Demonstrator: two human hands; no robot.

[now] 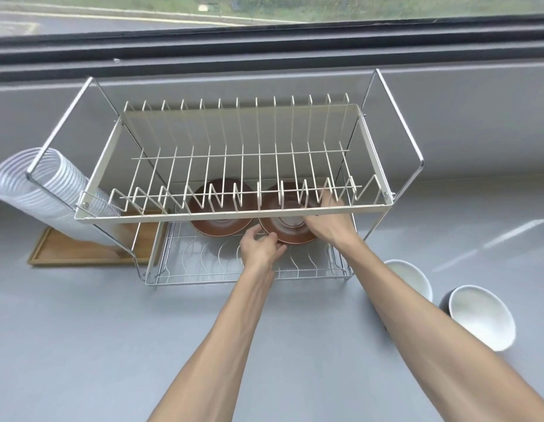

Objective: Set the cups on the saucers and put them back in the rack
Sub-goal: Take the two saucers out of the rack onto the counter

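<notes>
No readable text or labels anywhere. Two brown glazed saucers sit side by side on the lower wire tier of the rack [234, 213]: left saucer [217, 225] untouched, right saucer [290, 231] gripped by both hands. Left hand [260, 248] pinches its near-left rim; right hand [328, 222] grasps its right edge, fingers partly hidden by the upper tier. Two cups, white inside, dark outside, stand on the counter [82, 345] right of the rack: near cup [480, 316], far cup [409, 277] partly behind the right forearm.

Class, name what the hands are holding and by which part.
Both hands, left hand and right hand, hold the right brown saucer by opposite rim edges.
</notes>
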